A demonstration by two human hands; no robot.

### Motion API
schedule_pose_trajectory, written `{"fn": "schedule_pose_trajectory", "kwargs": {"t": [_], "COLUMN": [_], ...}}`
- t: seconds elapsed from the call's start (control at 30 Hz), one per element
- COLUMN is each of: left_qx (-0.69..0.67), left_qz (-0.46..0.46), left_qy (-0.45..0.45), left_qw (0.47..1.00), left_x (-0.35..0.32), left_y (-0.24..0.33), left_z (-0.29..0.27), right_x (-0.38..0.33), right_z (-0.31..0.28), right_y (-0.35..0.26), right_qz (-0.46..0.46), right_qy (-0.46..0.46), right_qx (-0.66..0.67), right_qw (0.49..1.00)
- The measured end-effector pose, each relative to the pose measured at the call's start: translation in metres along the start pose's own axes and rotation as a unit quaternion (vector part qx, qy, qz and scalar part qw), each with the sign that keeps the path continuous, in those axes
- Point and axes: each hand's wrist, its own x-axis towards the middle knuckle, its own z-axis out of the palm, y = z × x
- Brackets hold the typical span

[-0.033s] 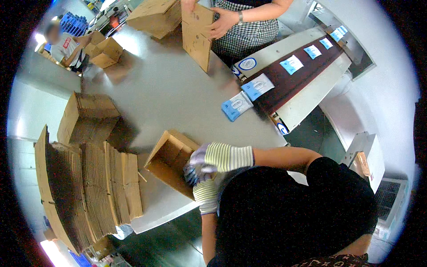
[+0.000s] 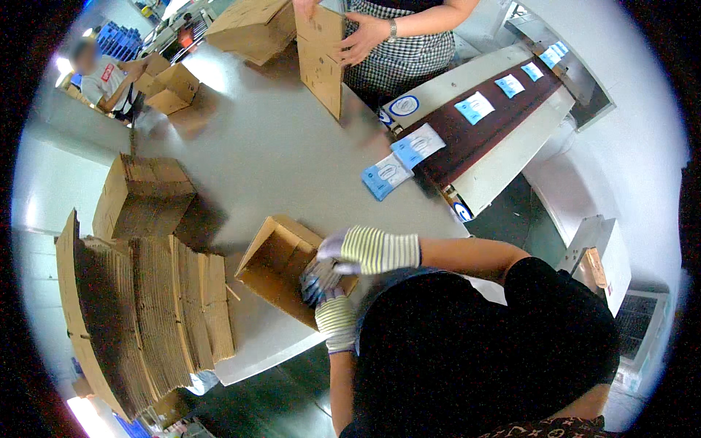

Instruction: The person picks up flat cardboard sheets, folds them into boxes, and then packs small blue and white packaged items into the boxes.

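Note:
Both my hands wear gloves with yellow-green and white striped cuffs. An open cardboard box (image 2: 277, 252) stands tilted toward me at the table's near edge. My left hand (image 2: 334, 312) is at the box's near right side, its fingers closed on a small stack of blue-and-white packets (image 2: 314, 283) at the box's mouth. Just above the stack hovers my right hand (image 2: 352, 250), its thumb apart from its fingers and nothing visible between them. Its fingertips are slightly blurred. Part of the packets is hidden by my gloves.
Stacked flattened cartons (image 2: 157, 306) stand at the left, with a folded carton (image 2: 150, 193) behind. A conveyor (image 2: 482, 135) carries several packets; one packet (image 2: 385, 175) lies off its end on the table (image 2: 248, 146). Across, a person in a checked apron handles a carton (image 2: 321, 66).
My right hand has moved slightly up and right, away from the packets, uncovering more of them. My left hand stays almost where it was. The view has shifted slightly.

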Motion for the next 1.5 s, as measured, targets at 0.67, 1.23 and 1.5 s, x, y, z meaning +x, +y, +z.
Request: {"fn": "schedule_pose_trajectory", "kwargs": {"t": [0.67,1.23,1.5], "left_qx": [0.025,-0.034,-0.024], "left_qz": [0.054,0.026,0.014], "left_qy": [0.020,-0.016,-0.135], "left_qw": [0.998,0.999,0.990], "left_x": [-0.003,0.009,0.016], "left_y": [-0.012,-0.014,-0.008], "left_z": [0.026,0.011,-0.009], "right_x": [0.018,-0.064,-0.078], "right_z": [-0.114,-0.011,-0.005], "right_y": [0.232,0.131,0.056], "right_qz": [0.312,0.242,0.431], "right_qy": [-0.299,-0.227,-0.201], "right_qx": [-0.325,-0.443,-0.075], "right_qw": [0.841,0.833,0.877]}}
